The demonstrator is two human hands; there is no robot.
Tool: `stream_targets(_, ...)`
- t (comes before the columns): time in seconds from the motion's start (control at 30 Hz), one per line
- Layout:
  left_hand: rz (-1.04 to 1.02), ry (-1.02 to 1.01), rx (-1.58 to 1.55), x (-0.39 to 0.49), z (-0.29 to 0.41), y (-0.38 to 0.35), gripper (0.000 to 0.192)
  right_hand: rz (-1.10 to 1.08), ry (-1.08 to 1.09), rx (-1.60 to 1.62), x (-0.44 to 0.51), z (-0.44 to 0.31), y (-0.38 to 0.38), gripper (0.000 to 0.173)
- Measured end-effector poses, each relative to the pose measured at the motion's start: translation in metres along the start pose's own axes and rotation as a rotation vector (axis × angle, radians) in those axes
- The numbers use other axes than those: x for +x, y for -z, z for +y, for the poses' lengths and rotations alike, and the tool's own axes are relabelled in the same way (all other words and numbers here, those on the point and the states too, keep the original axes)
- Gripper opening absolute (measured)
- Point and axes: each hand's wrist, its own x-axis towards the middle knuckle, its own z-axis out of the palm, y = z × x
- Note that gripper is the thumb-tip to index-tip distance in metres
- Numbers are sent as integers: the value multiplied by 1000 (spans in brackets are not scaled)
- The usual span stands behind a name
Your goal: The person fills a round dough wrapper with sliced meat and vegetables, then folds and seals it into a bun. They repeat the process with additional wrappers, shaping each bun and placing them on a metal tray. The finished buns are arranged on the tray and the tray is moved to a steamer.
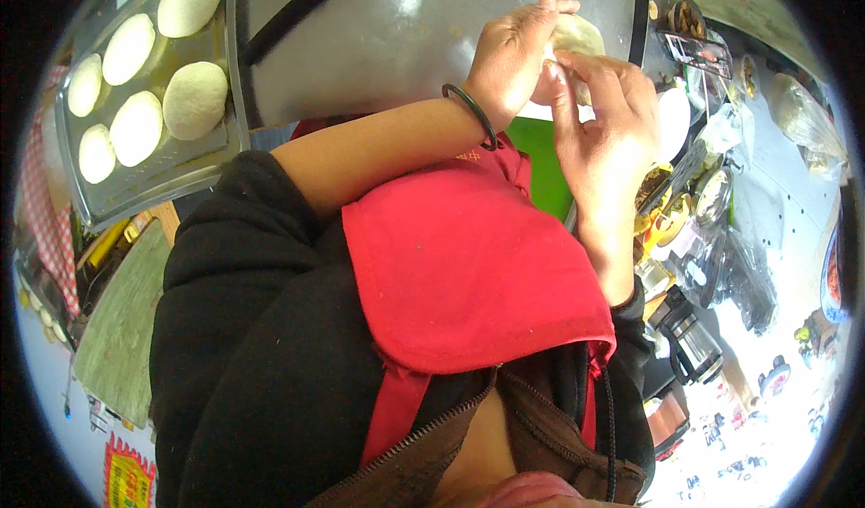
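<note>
A round, pale piece of dough [579,35] is held between both hands above the near right part of the metal worktop. My left hand [517,48], with a black bracelet at the wrist, supports it from the left side. At the dough's near edge, the thumb and fingers of my right hand [605,96] are pinched together. Part of the dough is hidden by the hands. Several flat dough rounds [136,128] lie in two rows on a metal tray [233,69] at the far left.
The metal worktop [358,48] stretches left from my hands to the tray. Below my hands a green surface [546,170] shows. On the right stand a phone [699,54], a white plate [674,124], bowls with utensils, plastic bags [804,113] and a glass jug [693,339].
</note>
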Motion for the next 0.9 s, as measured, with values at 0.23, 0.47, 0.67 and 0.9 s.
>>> stream_targets(0.23, -18, -31, -21, -1, -5, 2, 37, -33, 65, -24, 1, 2, -2, 18)
stream_targets(0.47, -5, 205, -342, 2, 13, 0, 39, 85, -71, 172, -2, 8, 19, 23)
stream_targets(0.67, -6, 212, -336, 4, 19, -7, 39, 44, -85, 372, -10, 6, 22, 20)
stream_targets(0.9, -46, 307, -413, 2, 19, -6, 38, 22, -188, 392, -10, 7, 13, 15)
